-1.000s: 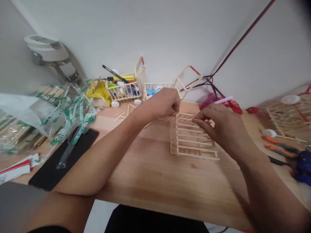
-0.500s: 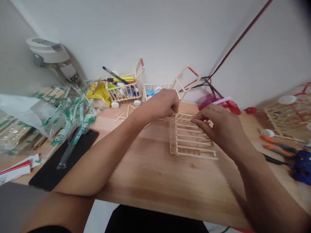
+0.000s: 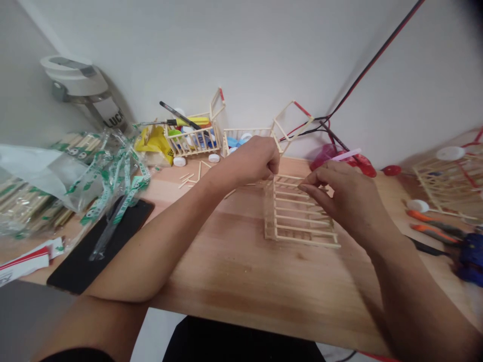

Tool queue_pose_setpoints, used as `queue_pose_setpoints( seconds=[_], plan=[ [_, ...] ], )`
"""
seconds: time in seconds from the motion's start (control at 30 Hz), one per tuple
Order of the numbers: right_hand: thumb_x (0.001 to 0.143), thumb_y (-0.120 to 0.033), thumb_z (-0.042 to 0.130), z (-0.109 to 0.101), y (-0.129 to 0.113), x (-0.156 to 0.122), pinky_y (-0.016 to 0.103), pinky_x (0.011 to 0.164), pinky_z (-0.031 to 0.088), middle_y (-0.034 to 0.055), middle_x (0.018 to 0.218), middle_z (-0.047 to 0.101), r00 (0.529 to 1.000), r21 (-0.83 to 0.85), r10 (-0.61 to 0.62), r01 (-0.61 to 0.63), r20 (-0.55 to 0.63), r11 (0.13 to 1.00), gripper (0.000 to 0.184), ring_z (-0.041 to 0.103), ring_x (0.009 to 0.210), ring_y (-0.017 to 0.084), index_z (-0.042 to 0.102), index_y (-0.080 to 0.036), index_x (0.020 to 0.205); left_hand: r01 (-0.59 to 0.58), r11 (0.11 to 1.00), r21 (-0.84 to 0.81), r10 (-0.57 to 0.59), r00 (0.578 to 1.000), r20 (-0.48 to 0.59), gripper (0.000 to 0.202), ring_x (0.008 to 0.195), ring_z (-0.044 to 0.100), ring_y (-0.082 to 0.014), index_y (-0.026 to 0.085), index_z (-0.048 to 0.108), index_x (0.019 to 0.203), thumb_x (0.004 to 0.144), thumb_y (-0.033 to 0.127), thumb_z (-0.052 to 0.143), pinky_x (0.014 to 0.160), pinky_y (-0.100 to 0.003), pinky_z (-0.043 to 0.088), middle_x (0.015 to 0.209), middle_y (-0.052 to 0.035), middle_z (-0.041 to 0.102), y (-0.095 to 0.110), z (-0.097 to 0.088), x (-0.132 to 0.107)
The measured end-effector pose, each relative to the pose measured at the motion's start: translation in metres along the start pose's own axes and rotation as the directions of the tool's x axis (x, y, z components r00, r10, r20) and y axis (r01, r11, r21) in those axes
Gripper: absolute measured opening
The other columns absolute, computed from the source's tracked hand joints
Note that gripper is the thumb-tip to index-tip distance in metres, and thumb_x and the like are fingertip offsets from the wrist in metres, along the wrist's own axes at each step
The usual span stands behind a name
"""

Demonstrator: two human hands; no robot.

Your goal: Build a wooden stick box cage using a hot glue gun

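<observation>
A barred frame of thin wooden sticks [image 3: 302, 219] rests on the wooden table below my hands. My left hand [image 3: 258, 158] is closed, its fingertips pinching at the frame's far left corner; the knuckles partly cover that spot. Thumb and forefinger of my right hand [image 3: 335, 193] are pressed together over the frame's far bars, at the end of a thin stick. The right hand hides part of the frame's right side. Just behind my left hand stands a small stick cart [image 3: 247, 133] with a red-tipped handle.
Another stick cart [image 3: 192, 143] holds pens and coloured bits beside a yellow packet [image 3: 154, 143]. Bagged sticks [image 3: 33, 206], a bottle [image 3: 92, 95] and a black phone-like slab [image 3: 83, 266] occupy the left. Orange-handled pliers [image 3: 433, 226] and another stick structure [image 3: 445, 181] lie right.
Both hands stay in nearly the same place at the frame. The whole view has shifted very slightly.
</observation>
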State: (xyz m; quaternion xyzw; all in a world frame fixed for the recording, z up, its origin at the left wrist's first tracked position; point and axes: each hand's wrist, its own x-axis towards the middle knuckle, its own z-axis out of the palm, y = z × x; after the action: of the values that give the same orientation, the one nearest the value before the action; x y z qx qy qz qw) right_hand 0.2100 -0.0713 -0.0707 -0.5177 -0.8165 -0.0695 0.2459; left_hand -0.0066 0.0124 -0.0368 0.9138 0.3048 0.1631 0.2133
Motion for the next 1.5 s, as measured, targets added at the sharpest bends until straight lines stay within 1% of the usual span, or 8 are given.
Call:
queue_pose_setpoints(
  seconds=[0.13, 0.33, 0.47, 0.73, 0.97, 1.2, 1.33, 1.5],
  plan=[
    [0.091, -0.031, 0.063, -0.001, 0.000, -0.001, 0.034, 0.065, 0.040, 0.0034, 0.075, 0.064, 0.999, 0.000, -0.025, 0.025, -0.031, 1.000, 0.017, 0.058, 0.072, 0.021, 0.066, -0.021, 0.077, 0.018, 1.000, -0.023, -0.017, 0.999, 0.030, 0.019, 0.068, 0.061, -0.0165, 0.011, 0.077, 0.071, 0.064, 0.002, 0.061, 0.073, -0.030, 0.044, 0.067, -0.0039, 0.070, -0.002, -0.001, 0.000],
    [0.092, -0.031, 0.064, -0.009, -0.004, -0.002, 0.034, 0.066, 0.040, 0.0053, 0.080, 0.068, 0.995, -0.043, -0.040, 0.036, -0.094, 0.998, 0.014, 0.060, 0.075, 0.022, 0.073, -0.021, 0.088, 0.039, 0.999, -0.009, -0.038, 0.998, 0.039, 0.020, 0.069, 0.061, -0.0157, 0.011, 0.078, 0.075, 0.066, 0.003, 0.062, 0.072, -0.029, 0.044, 0.070, -0.0045, 0.071, 0.000, -0.002, 0.001],
    [0.092, -0.027, 0.063, -0.006, -0.002, -0.002, 0.033, 0.064, 0.039, 0.0045, 0.075, 0.065, 0.993, -0.020, -0.095, 0.094, -0.069, 0.995, 0.013, 0.058, 0.071, 0.021, 0.074, -0.020, 0.088, 0.034, 0.999, 0.010, -0.034, 0.998, 0.046, 0.020, 0.066, 0.061, -0.0145, 0.011, 0.077, 0.073, 0.065, 0.003, 0.061, 0.070, -0.028, 0.043, 0.068, -0.0040, 0.070, 0.001, -0.003, 0.001],
    [0.092, -0.029, 0.060, -0.001, -0.003, 0.002, 0.036, 0.068, 0.041, 0.0056, 0.080, 0.066, 1.000, -0.010, -0.022, 0.022, 0.023, 1.000, 0.014, 0.058, 0.076, 0.023, 0.070, -0.023, 0.085, 0.033, 0.999, -0.008, -0.033, 0.999, 0.035, 0.021, 0.070, 0.061, -0.0163, 0.011, 0.076, 0.072, 0.064, 0.003, 0.059, 0.072, -0.029, 0.043, 0.069, -0.0049, 0.070, 0.002, 0.000, 0.001],
    [0.091, -0.027, 0.060, 0.001, -0.005, 0.001, 0.035, 0.065, 0.039, 0.0052, 0.079, 0.064, 0.999, -0.037, -0.038, 0.039, 0.018, 0.999, 0.013, 0.057, 0.073, 0.022, 0.071, -0.022, 0.085, 0.030, 0.999, -0.023, -0.029, 0.999, 0.044, 0.020, 0.068, 0.062, -0.0165, 0.009, 0.076, 0.070, 0.065, 0.003, 0.057, 0.071, -0.030, 0.043, 0.069, -0.0066, 0.070, 0.007, -0.002, -0.002],
    [0.091, -0.028, 0.061, -0.004, -0.003, 0.001, 0.036, 0.066, 0.037, 0.0052, 0.076, 0.064, 0.997, -0.065, -0.067, 0.068, 0.024, 0.996, 0.013, 0.056, 0.072, 0.022, 0.071, -0.022, 0.085, 0.033, 0.999, -0.033, -0.032, 0.999, 0.031, 0.017, 0.064, 0.060, -0.0133, 0.012, 0.074, 0.070, 0.065, 0.004, 0.060, 0.066, -0.027, 0.042, 0.066, -0.0028, 0.069, 0.003, 0.000, 0.001],
    [0.092, -0.029, 0.059, -0.004, -0.001, 0.002, 0.036, 0.067, 0.037, 0.0057, 0.078, 0.065, 0.997, -0.061, -0.054, 0.057, 0.049, 0.997, 0.016, 0.056, 0.072, 0.022, 0.071, -0.023, 0.085, 0.025, 1.000, -0.018, -0.024, 0.999, 0.035, 0.018, 0.066, 0.061, -0.0143, 0.012, 0.075, 0.071, 0.064, 0.005, 0.060, 0.068, -0.027, 0.044, 0.067, -0.0030, 0.070, 0.002, 0.000, 0.002],
    [0.092, -0.029, 0.059, -0.006, -0.004, 0.001, 0.036, 0.065, 0.039, 0.0063, 0.078, 0.066, 0.999, -0.049, -0.050, 0.051, 0.020, 0.997, 0.017, 0.058, 0.072, 0.023, 0.072, -0.022, 0.084, 0.048, 0.999, 0.000, -0.048, 0.997, 0.054, 0.022, 0.071, 0.063, -0.0170, 0.011, 0.078, 0.077, 0.066, 0.006, 0.060, 0.073, -0.030, 0.045, 0.072, -0.0063, 0.072, 0.003, -0.001, 0.002]
  ],
)
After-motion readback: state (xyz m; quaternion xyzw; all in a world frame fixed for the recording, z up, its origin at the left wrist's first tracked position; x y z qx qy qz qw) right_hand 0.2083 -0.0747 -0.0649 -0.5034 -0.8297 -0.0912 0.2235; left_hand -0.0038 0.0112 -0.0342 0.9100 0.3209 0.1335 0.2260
